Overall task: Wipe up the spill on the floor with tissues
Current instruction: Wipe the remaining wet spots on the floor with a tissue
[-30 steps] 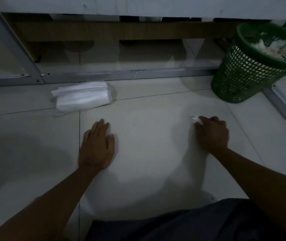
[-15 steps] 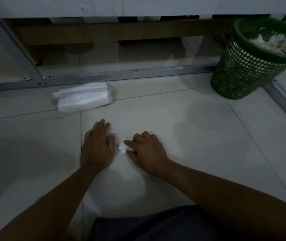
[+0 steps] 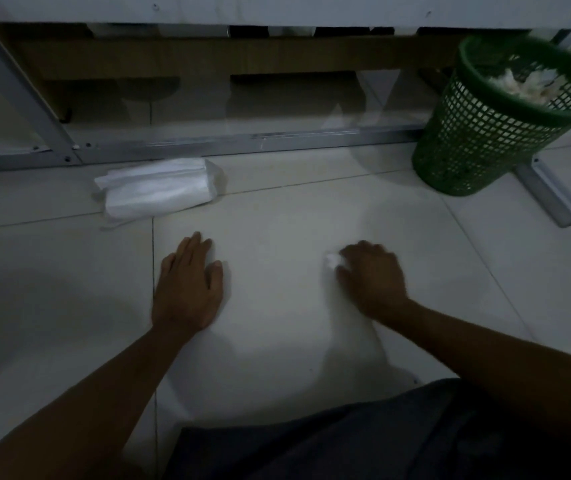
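My right hand [image 3: 372, 277] presses a small crumpled white tissue [image 3: 332, 260] against the pale floor tile; only a bit of the tissue shows at the fingertips, and the hand is blurred. My left hand [image 3: 188, 284] lies flat on the tile with fingers together, palm down, holding nothing. A white pack of tissues [image 3: 157, 190] lies on the floor beyond the left hand. No wet patch is clearly visible in the dim light.
A green mesh waste basket [image 3: 478, 140] with used tissues inside stands at the back right. A grey metal table frame [image 3: 208, 147] runs along the floor behind the pack, with one foot [image 3: 551, 194] beside the basket. My dark-clothed knee [image 3: 363, 441] fills the bottom.
My right hand swept the tissue left until it almost touched the left hand, then back right to the middle of the tile. The left hand stayed planted.
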